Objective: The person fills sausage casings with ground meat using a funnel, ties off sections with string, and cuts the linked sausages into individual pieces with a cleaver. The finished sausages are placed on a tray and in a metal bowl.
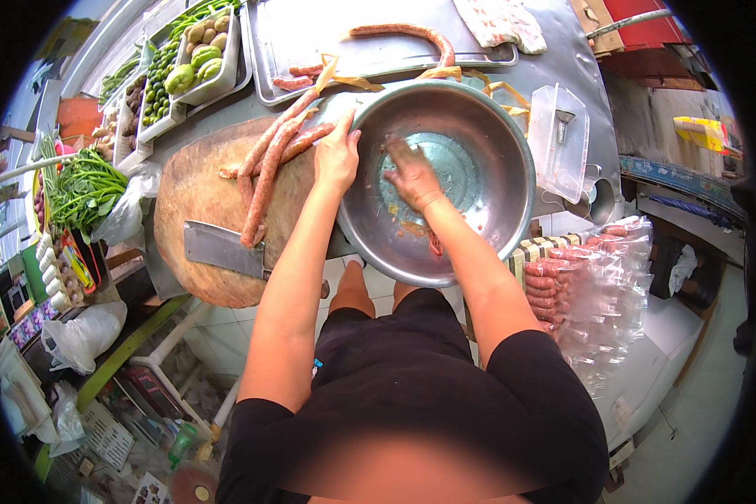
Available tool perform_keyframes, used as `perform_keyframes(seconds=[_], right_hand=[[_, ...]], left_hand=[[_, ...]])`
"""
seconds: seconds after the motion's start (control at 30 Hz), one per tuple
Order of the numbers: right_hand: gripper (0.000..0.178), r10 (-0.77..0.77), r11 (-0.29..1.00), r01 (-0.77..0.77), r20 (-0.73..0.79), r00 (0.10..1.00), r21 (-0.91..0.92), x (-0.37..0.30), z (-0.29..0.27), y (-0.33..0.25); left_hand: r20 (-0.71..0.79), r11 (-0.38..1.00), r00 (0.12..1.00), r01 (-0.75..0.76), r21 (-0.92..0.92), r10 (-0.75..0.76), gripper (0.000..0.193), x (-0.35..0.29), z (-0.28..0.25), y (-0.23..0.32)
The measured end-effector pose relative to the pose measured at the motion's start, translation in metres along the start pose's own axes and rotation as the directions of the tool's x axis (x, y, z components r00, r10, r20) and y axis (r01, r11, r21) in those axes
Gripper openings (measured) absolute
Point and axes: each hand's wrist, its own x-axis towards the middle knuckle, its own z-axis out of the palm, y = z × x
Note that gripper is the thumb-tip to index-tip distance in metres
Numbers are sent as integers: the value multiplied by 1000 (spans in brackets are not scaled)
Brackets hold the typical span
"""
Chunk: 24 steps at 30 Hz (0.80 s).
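A large metal bowl (512, 197) sits tilted toward me at the table's front edge, with some wet residue and small orange scraps inside. My left hand (336, 161) is closed on its left rim. Inside the bowl, my right hand (413, 178) has its fingers spread near the bottom, slightly blurred, holding nothing that I can see. Left of the bowl, long linked sausages (270, 168) lie across a round wooden chopping board (185, 181). A cleaver (223, 249) rests flat on the board's near part.
Behind the bowl is a metal tray (311, 42) with a curved sausage (407, 32) and a stained cloth (502, 23). A clear plastic container (559, 139) stands right. Bagged sausages (575, 277) hang at near right. Vegetable bins (202, 80) and leafy greens (80, 189) fill the left.
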Motion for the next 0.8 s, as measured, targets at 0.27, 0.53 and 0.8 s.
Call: perform_keyframes(seconds=[0.27, 0.53, 0.8], right_hand=[[32, 384, 793, -358, 52, 922, 492, -10, -23, -21], [72, 43, 973, -56, 64, 997, 224, -21, 29, -47], [63, 229, 972, -193, -358, 905, 134, 8, -25, 15]], left_hand=[[10, 999, 999, 31, -44, -31, 44, -3, 2, 5], [2, 986, 991, 137, -97, -137, 45, -4, 12, 6], [-31, 993, 996, 83, -89, -86, 44, -9, 16, 8]])
